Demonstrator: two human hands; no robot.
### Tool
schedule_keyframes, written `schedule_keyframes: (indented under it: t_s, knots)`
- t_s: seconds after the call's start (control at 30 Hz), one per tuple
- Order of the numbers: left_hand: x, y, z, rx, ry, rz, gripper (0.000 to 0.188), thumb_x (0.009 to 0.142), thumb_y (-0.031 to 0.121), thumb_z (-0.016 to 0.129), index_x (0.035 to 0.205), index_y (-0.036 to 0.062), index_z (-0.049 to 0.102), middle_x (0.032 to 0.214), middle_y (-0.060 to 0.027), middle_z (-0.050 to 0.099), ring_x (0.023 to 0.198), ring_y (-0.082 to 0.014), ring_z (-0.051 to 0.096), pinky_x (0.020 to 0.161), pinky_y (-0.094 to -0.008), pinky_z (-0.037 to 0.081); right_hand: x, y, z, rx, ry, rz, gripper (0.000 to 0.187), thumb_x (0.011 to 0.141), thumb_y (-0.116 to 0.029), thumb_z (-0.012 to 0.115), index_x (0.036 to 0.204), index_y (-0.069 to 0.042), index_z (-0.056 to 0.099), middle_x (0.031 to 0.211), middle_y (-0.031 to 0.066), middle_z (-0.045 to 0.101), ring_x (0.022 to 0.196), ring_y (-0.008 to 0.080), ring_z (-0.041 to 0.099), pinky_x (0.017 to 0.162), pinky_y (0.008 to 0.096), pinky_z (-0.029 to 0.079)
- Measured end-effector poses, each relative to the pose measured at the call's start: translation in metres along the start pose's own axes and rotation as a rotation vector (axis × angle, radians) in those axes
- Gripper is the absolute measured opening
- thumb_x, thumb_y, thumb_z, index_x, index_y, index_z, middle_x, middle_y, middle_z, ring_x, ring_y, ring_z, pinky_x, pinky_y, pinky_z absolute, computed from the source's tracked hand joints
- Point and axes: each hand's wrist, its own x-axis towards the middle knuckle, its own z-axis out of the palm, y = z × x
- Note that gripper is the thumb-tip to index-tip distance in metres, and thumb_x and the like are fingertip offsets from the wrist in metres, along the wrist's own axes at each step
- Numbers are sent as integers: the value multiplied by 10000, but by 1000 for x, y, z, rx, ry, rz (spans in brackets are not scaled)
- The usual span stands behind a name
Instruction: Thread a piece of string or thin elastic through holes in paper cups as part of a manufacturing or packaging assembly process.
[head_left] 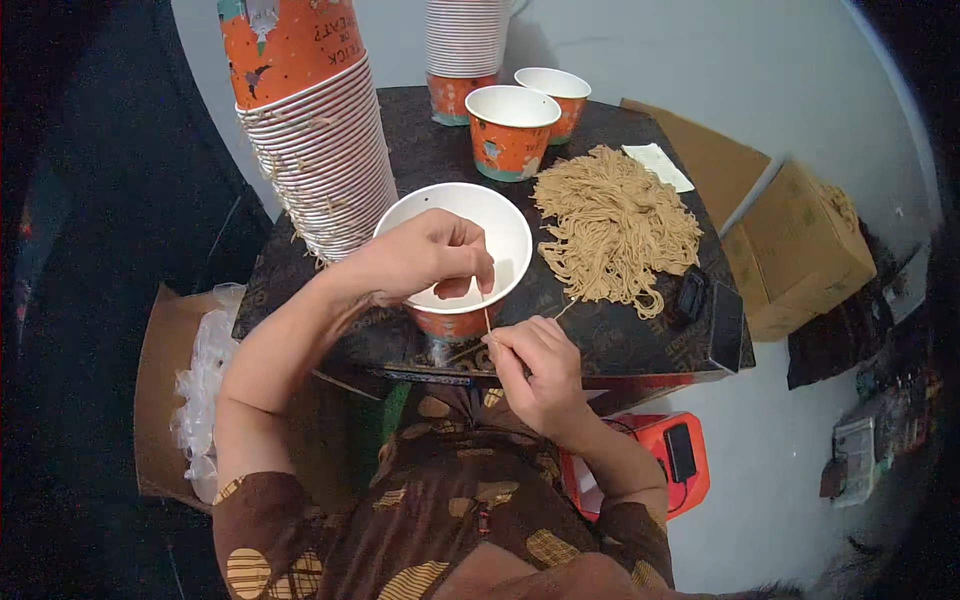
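Note:
Near the table's front edge stands an orange paper cup [455, 325] with a white inside, a small dark hole showing near its far rim. My left hand [435, 258] reaches over its mouth, fingers curled and pinched at the near rim. A thin tan string [487, 315] runs from those fingertips down the cup's outside to my right hand [540, 368]. The right thumb and fingers are closed on the string just in front of the cup, and a loose end sticks out past them. Part of the left fingertips is hidden.
A tall stack of cups [320, 150], strings dangling from it, stands at left. Behind are two single cups [512, 140] [565, 105] and another stack [463, 50]. A tan string pile [620, 225] lies at right, beside white paper [658, 167] and a black device [725, 325].

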Motion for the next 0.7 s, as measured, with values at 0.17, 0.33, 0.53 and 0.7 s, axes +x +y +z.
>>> schedule_keyframes:
  t_s: [0.17,0.33,0.53,0.7]
  knots:
    - [-3,3,10,-157,8,-40,223,945,141,639,777,-1,609,775,-118,684,509,-79,502,469,-222,382,2,4,4,88,8,-19,79,865,31,629,934,2,656,848,107,684,758,281,632,696,364,483]
    - [-1,-6,10,-163,42,-59,262,956,150,656,746,-1,612,708,-89,662,475,-87,504,452,-228,383,3,-2,-7,191,-140,146,95,875,30,617,955,-3,655,805,106,687,743,247,648,678,341,502]
    - [0,-10,11,-130,45,6,171,952,88,639,836,-36,655,733,-68,660,562,-93,557,518,-220,438,11,-4,-22,158,39,38,103,821,16,669,912,-26,646,777,114,636,670,309,595,617,398,451]
    - [2,-9,10,-91,-70,3,103,933,36,626,902,-55,663,770,-61,653,642,-96,583,577,-229,467,34,-3,-32,-17,54,48,31,840,-23,662,870,-29,664,772,112,629,695,302,603,630,386,465]
